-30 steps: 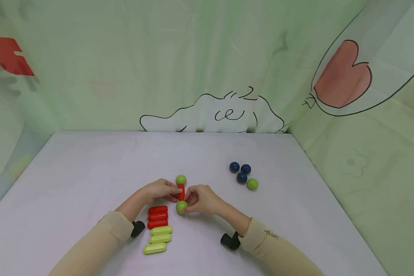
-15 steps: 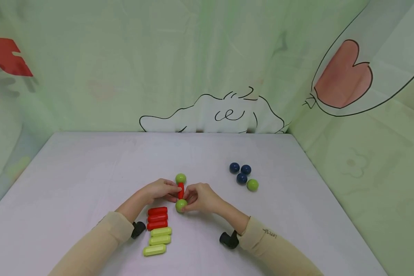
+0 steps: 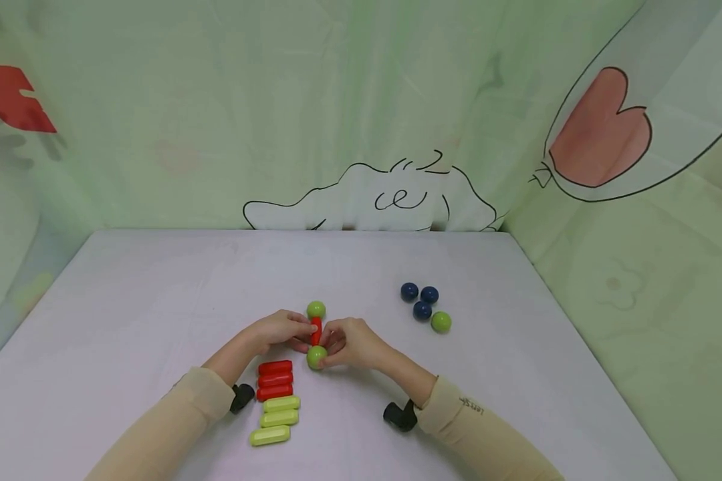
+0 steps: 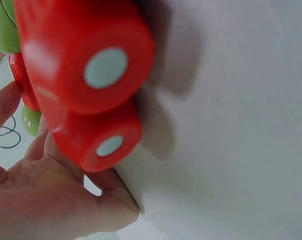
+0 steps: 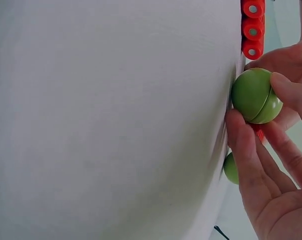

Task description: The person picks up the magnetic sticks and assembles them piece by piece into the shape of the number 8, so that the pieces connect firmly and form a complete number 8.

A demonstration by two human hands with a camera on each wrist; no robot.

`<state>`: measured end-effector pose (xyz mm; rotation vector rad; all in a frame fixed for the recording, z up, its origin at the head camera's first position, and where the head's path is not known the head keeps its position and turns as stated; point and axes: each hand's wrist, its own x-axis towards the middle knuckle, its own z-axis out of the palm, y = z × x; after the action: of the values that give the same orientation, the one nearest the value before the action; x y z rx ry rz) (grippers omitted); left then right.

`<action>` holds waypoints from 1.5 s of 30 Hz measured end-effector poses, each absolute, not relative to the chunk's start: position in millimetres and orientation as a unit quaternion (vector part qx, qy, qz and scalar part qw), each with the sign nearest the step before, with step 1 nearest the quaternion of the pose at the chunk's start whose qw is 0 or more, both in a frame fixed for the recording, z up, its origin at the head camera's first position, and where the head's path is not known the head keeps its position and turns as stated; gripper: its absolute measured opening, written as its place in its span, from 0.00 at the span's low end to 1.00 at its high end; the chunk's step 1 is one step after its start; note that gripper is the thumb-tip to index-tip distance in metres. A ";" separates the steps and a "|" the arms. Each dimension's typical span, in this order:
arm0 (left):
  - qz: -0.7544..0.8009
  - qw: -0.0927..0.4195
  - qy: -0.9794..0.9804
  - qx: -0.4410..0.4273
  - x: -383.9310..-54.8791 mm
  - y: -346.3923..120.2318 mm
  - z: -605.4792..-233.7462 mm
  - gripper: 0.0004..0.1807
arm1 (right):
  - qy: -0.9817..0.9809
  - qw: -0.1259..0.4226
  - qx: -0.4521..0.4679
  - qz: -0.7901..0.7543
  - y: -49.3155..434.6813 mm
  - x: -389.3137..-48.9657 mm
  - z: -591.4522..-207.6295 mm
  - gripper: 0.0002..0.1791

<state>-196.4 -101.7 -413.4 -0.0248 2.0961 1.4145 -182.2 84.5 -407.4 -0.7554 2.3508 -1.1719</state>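
Observation:
In the head view, a red rod point(image 3: 316, 329) lies lengthwise between two green balls, one at each end. My left hand point(image 3: 281, 330) pinches the rod from the left. With thumb and fingers, my right hand point(image 3: 356, 345) grips the near green ball point(image 3: 315, 358) at the rod's near end; the right wrist view shows a seam line round this ball point(image 5: 253, 95). The far green ball point(image 3: 315, 309) meets the rod's other end and no fingers are on it. Close to the left wrist camera are spare red rods point(image 4: 85, 60) with pale round discs in their ends.
Three red rods point(image 3: 275, 380) lie side by side left of the hands, with three yellow-green rods point(image 3: 279, 418) in front of them. Three dark blue balls point(image 3: 422, 310) and another green ball point(image 3: 441, 322) sit at the right on the white tabletop point(image 3: 186, 280).
The red rod and its two green balls have shifted very slightly away from the body. Both hands keep the same grips; the other rods and balls stay put.

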 end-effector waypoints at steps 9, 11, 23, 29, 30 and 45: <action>0.506 0.291 0.812 -0.012 -196.7 -103.2 -412.2 0.15 | 0.866 0.164 -0.286 -0.376 84.2 -175.9 -403.2 0.14; 0.502 0.292 0.814 -0.012 -197.0 -103.2 -411.8 0.15 | 0.867 0.145 -0.292 -0.377 84.0 -173.2 -400.9 0.14; 0.495 0.303 0.814 -0.007 -201.4 -110.0 -408.5 0.20 | 0.834 0.094 -0.364 -0.403 66.5 -156.8 -395.3 0.10; 0.497 0.306 0.812 -0.002 -208.5 -117.9 -407.5 0.24 | 0.836 0.095 -0.398 -0.364 48.2 -153.9 -395.3 0.09; 0.499 0.304 0.812 0.001 -209.6 -118.5 -408.0 0.24 | 0.837 0.094 -0.402 -0.359 45.0 -154.3 -395.3 0.09; 0.516 0.277 0.811 -0.012 -221.9 -109.7 -392.3 0.23 | 0.880 0.073 -0.429 -0.192 13.4 -158.2 -398.5 0.08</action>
<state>-221.9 -109.7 -392.3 -0.0311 2.1763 1.3845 -158.2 13.4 -398.5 -1.2876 2.6430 -0.5779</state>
